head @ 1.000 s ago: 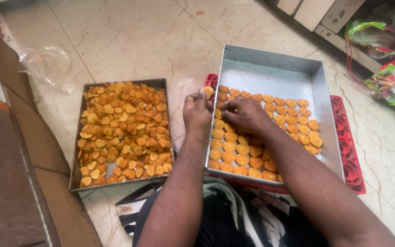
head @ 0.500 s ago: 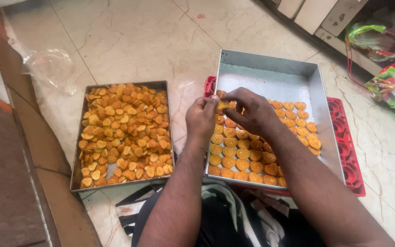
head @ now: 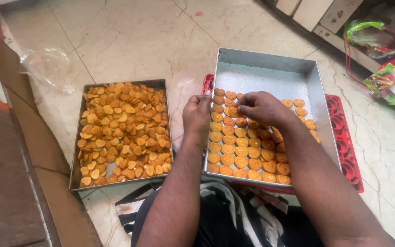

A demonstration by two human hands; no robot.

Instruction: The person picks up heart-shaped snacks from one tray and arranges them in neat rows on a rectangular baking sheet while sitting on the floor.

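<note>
Two metal trays sit on the marble floor. The left tray (head: 75,169) holds a loose heap of orange heart-shaped biscuits (head: 122,130). The right tray (head: 270,61) holds the same biscuits laid in neat rows (head: 236,151) across its near half. My left hand (head: 197,114) hovers at the right tray's left rim, its fingers pinched together near the top of the rows; a biscuit in them cannot be made out. My right hand (head: 261,107) rests palm down on the rows, fingertips on a biscuit near the upper left of them.
A red plastic mould tray (head: 346,146) lies under the right tray and sticks out on the right. A clear plastic bag (head: 46,66) lies at the upper left. Coloured bags (head: 385,80) sit at the upper right. A brown step edge (head: 33,137) runs along the left.
Both hands stay at the top left of the rows. My right hand has shifted slightly right and lies flatter on the biscuits; the view has moved a little.
</note>
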